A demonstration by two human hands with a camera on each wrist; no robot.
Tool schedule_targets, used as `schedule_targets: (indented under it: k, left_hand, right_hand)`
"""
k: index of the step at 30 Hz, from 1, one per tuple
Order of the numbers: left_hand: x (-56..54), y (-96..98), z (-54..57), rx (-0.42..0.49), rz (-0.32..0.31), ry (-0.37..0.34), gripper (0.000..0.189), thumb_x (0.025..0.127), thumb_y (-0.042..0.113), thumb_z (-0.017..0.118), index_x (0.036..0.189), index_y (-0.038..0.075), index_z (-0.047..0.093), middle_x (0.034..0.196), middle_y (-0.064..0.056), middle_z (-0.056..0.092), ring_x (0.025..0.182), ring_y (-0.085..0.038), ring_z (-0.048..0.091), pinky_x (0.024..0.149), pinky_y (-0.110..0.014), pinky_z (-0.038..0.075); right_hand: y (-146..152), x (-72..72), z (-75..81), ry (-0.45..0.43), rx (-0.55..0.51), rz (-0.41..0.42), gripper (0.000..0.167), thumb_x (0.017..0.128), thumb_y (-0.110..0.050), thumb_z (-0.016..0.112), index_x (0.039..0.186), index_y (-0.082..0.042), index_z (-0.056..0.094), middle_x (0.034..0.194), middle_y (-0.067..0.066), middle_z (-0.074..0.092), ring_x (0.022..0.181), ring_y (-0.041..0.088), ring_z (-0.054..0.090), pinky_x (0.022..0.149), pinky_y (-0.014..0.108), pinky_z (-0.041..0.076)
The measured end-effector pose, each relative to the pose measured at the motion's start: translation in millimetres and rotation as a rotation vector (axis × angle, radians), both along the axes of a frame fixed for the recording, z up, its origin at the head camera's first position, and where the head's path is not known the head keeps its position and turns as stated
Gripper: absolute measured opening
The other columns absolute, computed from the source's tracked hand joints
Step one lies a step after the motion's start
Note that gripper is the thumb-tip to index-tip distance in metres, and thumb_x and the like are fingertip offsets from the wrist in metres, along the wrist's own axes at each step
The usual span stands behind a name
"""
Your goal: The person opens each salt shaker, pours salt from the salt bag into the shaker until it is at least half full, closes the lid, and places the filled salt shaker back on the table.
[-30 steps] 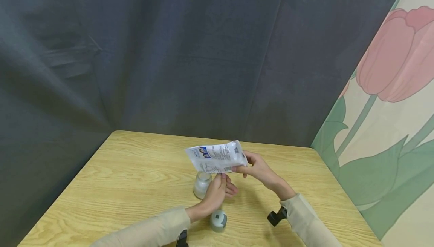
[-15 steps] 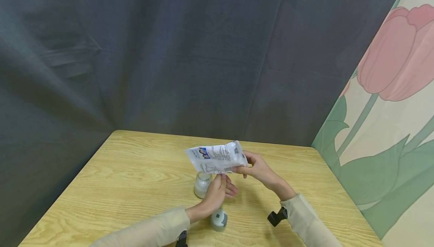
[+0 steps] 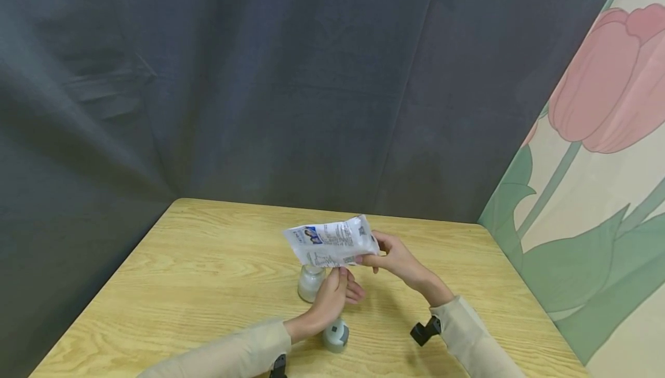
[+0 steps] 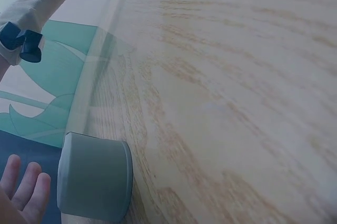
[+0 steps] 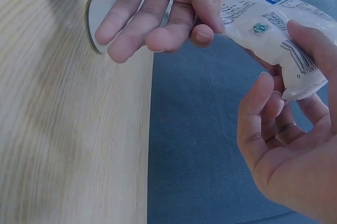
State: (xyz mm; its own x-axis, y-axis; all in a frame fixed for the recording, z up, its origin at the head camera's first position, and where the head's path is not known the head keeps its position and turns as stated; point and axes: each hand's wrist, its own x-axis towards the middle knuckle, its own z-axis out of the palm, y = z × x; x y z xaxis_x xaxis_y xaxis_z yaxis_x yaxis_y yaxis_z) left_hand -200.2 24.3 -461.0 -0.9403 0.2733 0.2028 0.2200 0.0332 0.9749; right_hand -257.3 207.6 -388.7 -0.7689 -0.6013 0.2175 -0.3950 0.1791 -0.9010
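Note:
A white printed plastic pouch [image 3: 332,242] is held in the air by both hands. My right hand [image 3: 400,262] grips its right end, thumb on the near face and fingers behind. At the pouch's lower edge, my left hand [image 3: 331,296] pinches it between thumb and index finger, the other fingers extended, as the right wrist view shows. Below the pouch's left part stands a glass jar [image 3: 310,285] with white contents, its mouth overlapped by the pouch. A grey-green lid [image 3: 335,336] rests on the table near my left wrist; the left wrist view shows this lid [image 4: 95,176] close up.
The wood-grain table [image 3: 208,262] carries these things. Dark cloth [image 3: 291,89] hangs behind its far edge, and a tulip-patterned panel [image 3: 582,216] stands along the right side. A black wrist device [image 3: 426,330] is strapped at the right sleeve.
The pouch's lower left edge has dipped slightly, so it covers more of the jar's mouth. Both hands keep their grips almost unmoved.

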Motion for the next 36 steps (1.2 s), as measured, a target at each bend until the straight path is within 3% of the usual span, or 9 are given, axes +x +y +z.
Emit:
schedule_targets:
  k: [21, 36]
  left_hand:
    - [-3.6, 2.8, 2.7, 0.021, 0.011, -0.001, 0.039, 0.112, 0.023, 0.017, 0.105, -0.005, 0.045, 0.088, -0.014, 0.067, 0.084, -0.033, 0.07, 0.077, -0.04, 0.061]
    - [-5.4, 3.4, 7.3, 0.015, 0.019, -0.005, 0.039, 0.111, 0.023, 0.016, 0.106, -0.003, 0.044, 0.089, -0.014, 0.067, 0.086, -0.033, 0.069, 0.075, -0.033, 0.06]
  right_hand:
    - [1.3, -2.1, 4.7, 0.006, 0.009, -0.008, 0.04, 0.092, -0.012, 0.071, 0.131, -0.01, 0.061, 0.12, 0.009, 0.065, 0.092, 0.028, 0.054, 0.06, 0.031, 0.053]
    - [0.5, -1.6, 7.4, 0.009, 0.005, -0.023, 0.038, 0.093, -0.013, 0.07, 0.13, -0.008, 0.061, 0.121, 0.01, 0.064, 0.093, 0.028, 0.053, 0.062, 0.037, 0.054]
